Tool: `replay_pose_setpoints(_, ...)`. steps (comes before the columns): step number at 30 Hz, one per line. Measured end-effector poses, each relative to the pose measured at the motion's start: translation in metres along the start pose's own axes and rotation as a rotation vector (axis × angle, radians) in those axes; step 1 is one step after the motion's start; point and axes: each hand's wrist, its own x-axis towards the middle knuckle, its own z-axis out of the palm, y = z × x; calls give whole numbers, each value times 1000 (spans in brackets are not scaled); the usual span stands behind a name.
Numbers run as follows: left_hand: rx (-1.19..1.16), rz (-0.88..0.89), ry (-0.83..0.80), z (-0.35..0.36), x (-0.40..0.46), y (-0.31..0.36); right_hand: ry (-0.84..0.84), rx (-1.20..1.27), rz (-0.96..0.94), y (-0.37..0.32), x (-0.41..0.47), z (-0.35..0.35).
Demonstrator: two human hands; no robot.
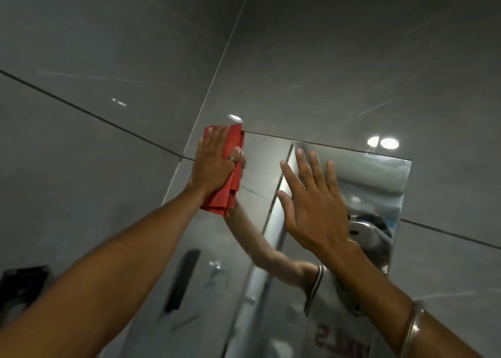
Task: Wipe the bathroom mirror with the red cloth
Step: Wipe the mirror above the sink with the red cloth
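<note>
The mirror (260, 168) hangs on a grey tiled wall, its top edge running from the centre to the upper right. My left hand (214, 162) presses the folded red cloth (230, 184) flat against the mirror's top left corner; part of the cloth hangs below my palm. A ring shows on one finger of that hand. My right hand (311, 203) is raised with fingers spread in front of the mirror's middle, holding nothing; whether it touches the glass I cannot tell. The glass reflects my arm, shirt and head.
Large grey wall tiles (108, 59) surround the mirror, meeting in a corner (230, 40) above the cloth. A dark fixture (24, 284) is mounted on the left wall at lower left. A metal bangle (412, 328) sits on my right wrist.
</note>
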Motion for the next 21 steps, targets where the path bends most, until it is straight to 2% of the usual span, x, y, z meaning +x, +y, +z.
replay_pose_setpoints(2, -41, -172, 41, -8, 2, -21, 16, 19, -3, -9, -3, 0)
replay_pose_setpoints(4, -43, -265, 51, -8, -8, -24, 26, 49, 12, -18, -7, -1)
replay_pose_setpoints(6, -14, -163, 36, 2, -37, -15, 5, 66, 25, -28, -16, 1)
replay_pose_setpoints(9, 99, 275, -110, 8, -105, -18, -19, 64, -29, -51, -37, 7)
replay_pose_setpoints(10, 128, 350, -143, 6, -121, -29, -15, 64, -46, -57, -44, 8)
replay_pose_setpoints(11, 130, 304, -145, 3, -135, -39, -13, 74, -44, -65, -52, 8)
replay_pose_setpoints(13, 43, -60, -52, 2, -156, -46, -45, 107, 9, -76, -65, 5)
replay_pose_setpoints(14, 12, -183, -25, 4, -167, -46, -65, 131, 38, -82, -73, 4)
replay_pose_setpoints(15, 24, -156, -37, 6, -181, -45, -80, 148, 32, -89, -82, 4)
replay_pose_setpoints(18, 151, 320, -171, 12, -243, -77, -67, 179, -155, -116, -127, 8)
replay_pose_setpoints(19, 156, 374, -172, 10, -260, -93, -58, 192, -185, -122, -142, 9)
replay_pose_setpoints(20, 137, 317, -135, 8, -273, -109, -56, 197, -182, -124, -153, 10)
replay_pose_setpoints(21, 100, 165, -82, 8, -288, -119, -79, 197, -153, -125, -166, 12)
